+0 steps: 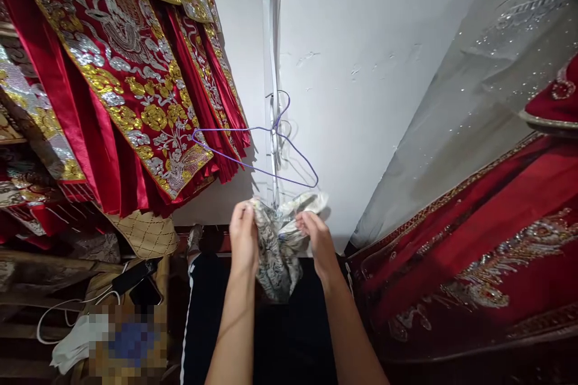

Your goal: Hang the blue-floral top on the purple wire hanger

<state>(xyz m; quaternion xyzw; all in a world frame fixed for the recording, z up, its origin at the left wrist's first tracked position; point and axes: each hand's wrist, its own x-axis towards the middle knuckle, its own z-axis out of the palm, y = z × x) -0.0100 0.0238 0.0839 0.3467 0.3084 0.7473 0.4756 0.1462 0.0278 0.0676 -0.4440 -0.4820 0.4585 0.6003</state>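
Both hands pinch a bunched patterned cloth [277, 246] just under a purple wire hanger [259, 153].
Left hand [244, 237] and right hand [318, 240] each clamped on its top edge, cloth hanging between; probably best to spread evenly, keeping clear of the hook.

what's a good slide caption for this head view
Both hands, left hand and right hand, grip a patterned cloth beneath a purple wire hanger, red embroidered garments alongside.

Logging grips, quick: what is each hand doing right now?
Left hand: closed on the cloth.
Right hand: closed on the same cloth.
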